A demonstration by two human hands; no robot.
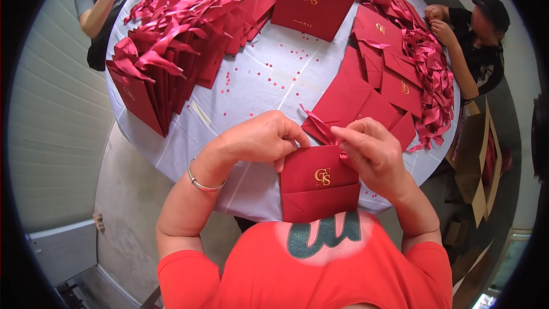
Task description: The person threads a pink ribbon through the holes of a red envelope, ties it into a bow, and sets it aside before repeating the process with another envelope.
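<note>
In front of me at the table's near edge lies a flat dark red paper gift bag (320, 197) with a gold emblem, its lower part folded up. My left hand (269, 137) is closed at the bag's upper left corner, fingers curled over the top edge. A pinkish-red ribbon (320, 126) rises from the bag's top. My right hand (374, 151) pinches this ribbon between thumb and fingers at the upper right corner. Part of the ribbon is hidden behind the right fingers.
Flat red bags (343, 94) overlap at the right, beside ribbon loops (434, 74). Ribboned bags (171, 74) stand in rows at the left. One bag (311, 3) lies far centre. Small red dots dot the white cloth (240, 103). People work at the far left (106, 0) and right (469, 51).
</note>
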